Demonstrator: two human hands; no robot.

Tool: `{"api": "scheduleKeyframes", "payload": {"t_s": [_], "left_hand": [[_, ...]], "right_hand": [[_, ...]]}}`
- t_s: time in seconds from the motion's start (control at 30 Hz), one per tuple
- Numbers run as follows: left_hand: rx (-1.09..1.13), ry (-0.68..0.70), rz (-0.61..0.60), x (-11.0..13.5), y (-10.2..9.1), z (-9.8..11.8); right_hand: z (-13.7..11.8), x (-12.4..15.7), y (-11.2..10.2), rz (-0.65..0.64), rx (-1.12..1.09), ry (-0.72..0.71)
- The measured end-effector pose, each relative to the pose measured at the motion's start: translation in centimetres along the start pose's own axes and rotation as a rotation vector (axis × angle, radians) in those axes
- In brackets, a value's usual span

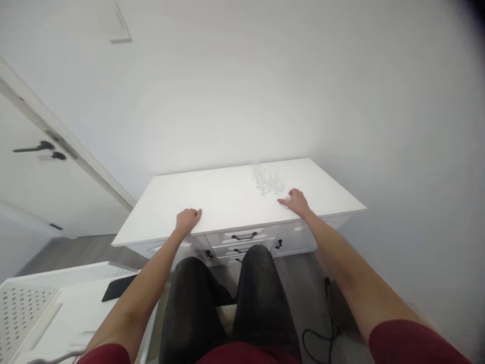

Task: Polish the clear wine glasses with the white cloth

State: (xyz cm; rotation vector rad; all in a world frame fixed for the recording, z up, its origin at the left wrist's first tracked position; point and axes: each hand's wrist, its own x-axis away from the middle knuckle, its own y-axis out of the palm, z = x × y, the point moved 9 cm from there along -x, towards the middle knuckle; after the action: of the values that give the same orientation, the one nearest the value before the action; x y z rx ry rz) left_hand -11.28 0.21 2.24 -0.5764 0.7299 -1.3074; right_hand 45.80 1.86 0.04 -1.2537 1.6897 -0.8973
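My left hand (188, 221) rests on the near left part of the white cabinet top (223, 197). Its fingers are curled closed, hiding whatever may be inside them. Farther right, my right hand (300, 203) lies low over the same surface. Between its thumb and bent fingers shows a small clear piece (288, 200), too blurred to name exactly. Just beyond that hand, several small clear, shiny pieces (268, 182) lie in a loose cluster, some perhaps in thin plastic wrapping.
The cabinet front has drawers with black handles (244, 236). A plain wall (242, 101) rises behind. At left is a door with a black handle (34, 147). A white desk-like unit (56, 318) holds a dark flat object (118, 288). A black cable (322, 336) lies lower right.
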Motion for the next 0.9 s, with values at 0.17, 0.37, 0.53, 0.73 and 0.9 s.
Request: {"api": "scheduleKeyframes", "payload": {"t_s": [0.17, 0.37, 0.53, 0.73, 0.9], "left_hand": [[-0.188, 0.281, -0.062, 0.1, 5.4, 8.1], [-0.237, 0.617, -0.202, 0.0, 15.8, 20.1], [-0.261, 0.703, -0.3, -2.1, 21.2, 24.3], [-0.299, 0.727, -0.371, -4.8, 23.1, 24.7], [-0.332, 0.766, -0.438, -5.9, 24.3, 24.6]], "right_hand": [[-0.7, -2.7, 0.8, -0.043, -0.04, -0.129], [-3.5, -3.3, 1.5, -0.135, 0.0, -0.329], [-4.7, -3.1, 1.9, -0.185, 0.089, -0.411], [-5.5, -3.8, 2.5, -0.231, 0.122, -0.478], [-6.0, -4.9, 3.0, -0.235, 0.132, -0.511]]}}
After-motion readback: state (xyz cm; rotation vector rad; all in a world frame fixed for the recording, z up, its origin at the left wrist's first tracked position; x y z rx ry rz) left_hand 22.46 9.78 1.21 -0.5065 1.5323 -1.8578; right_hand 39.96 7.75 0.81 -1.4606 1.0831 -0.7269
